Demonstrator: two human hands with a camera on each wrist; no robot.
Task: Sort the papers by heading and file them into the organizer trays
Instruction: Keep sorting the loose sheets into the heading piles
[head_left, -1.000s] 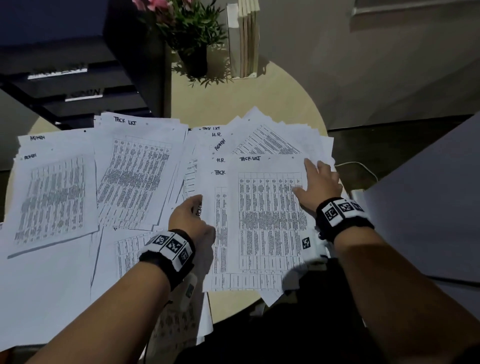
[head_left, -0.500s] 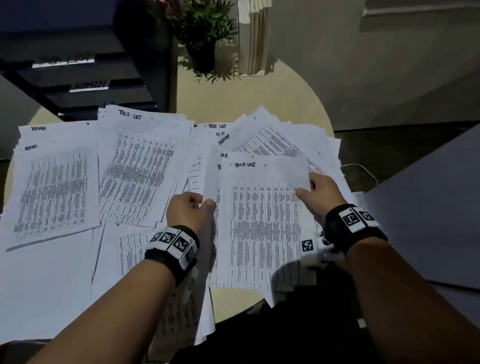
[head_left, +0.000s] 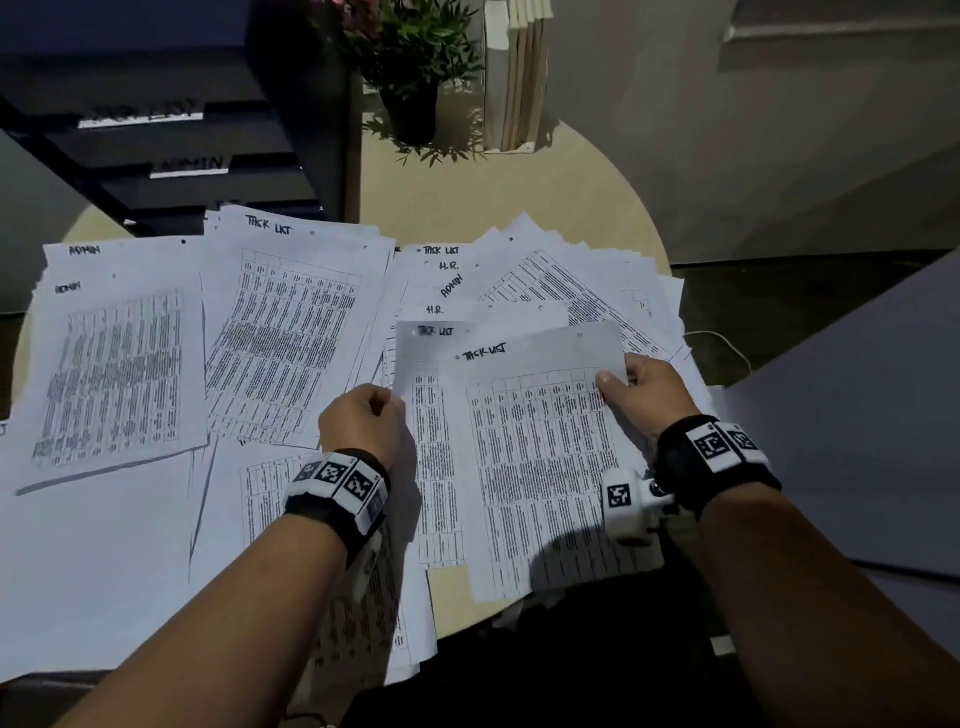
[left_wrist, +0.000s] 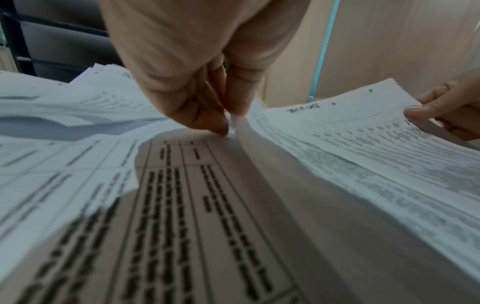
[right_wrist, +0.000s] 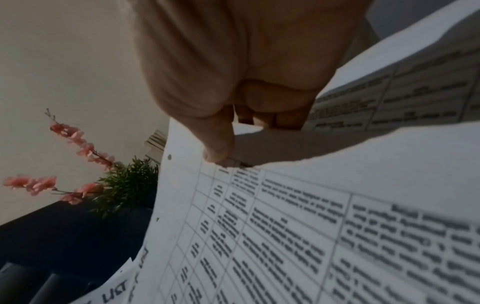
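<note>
Two white sheets headed "Task List" (head_left: 530, 457) are raised a little above the spread of papers on the round table (head_left: 587, 208). My left hand (head_left: 392, 402) pinches the left edge of the lower sheet (left_wrist: 235, 123) between thumb and fingers. At the opposite side, my right hand (head_left: 615, 382) pinches the top sheet's right edge (right_wrist: 233, 185), thumb on top. Sorted piles lie to the left: "Admin" (head_left: 114, 364) and "Task List" (head_left: 291, 332). A mixed fan of sheets (head_left: 571, 280) lies behind the held ones. The black organizer trays (head_left: 189, 166), one labelled "Admin", stand at the back left.
A potted plant (head_left: 410, 104) with pink flowers and a row of upright books (head_left: 514, 78) stand at the table's far side. A grey surface (head_left: 857, 415) lies to the right, with a white cable (head_left: 727, 343) beside it. More sheets hang over the near table edge.
My right hand went from lying flat on the top sheet to pinching its right edge. Both hands have lifted the two Task List sheets off the stack and drawn them nearer.
</note>
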